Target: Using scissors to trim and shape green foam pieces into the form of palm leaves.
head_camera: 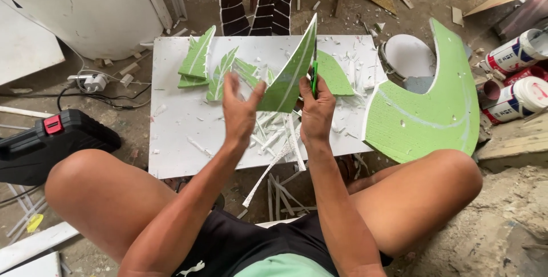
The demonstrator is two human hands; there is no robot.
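My left hand (238,106) holds the lower left corner of a pointed green foam leaf piece (291,71), thumb against it and fingers spread. My right hand (317,108) is closed around a green-handled cutter (314,77), whose blade runs up along the right edge of the leaf piece. Both hands are raised above a white board (177,123) littered with white foam shavings. More cut green leaf shapes (197,60) lie at the board's far left, and a rounded green piece (334,74) lies behind my right hand.
A large curved green foam panel (422,111) leans at the board's right edge. A black tool case (51,140) sits on the left beside cables. Cans (516,51) lie at the right. My bare knees (85,180) frame the board; scraps cover the floor.
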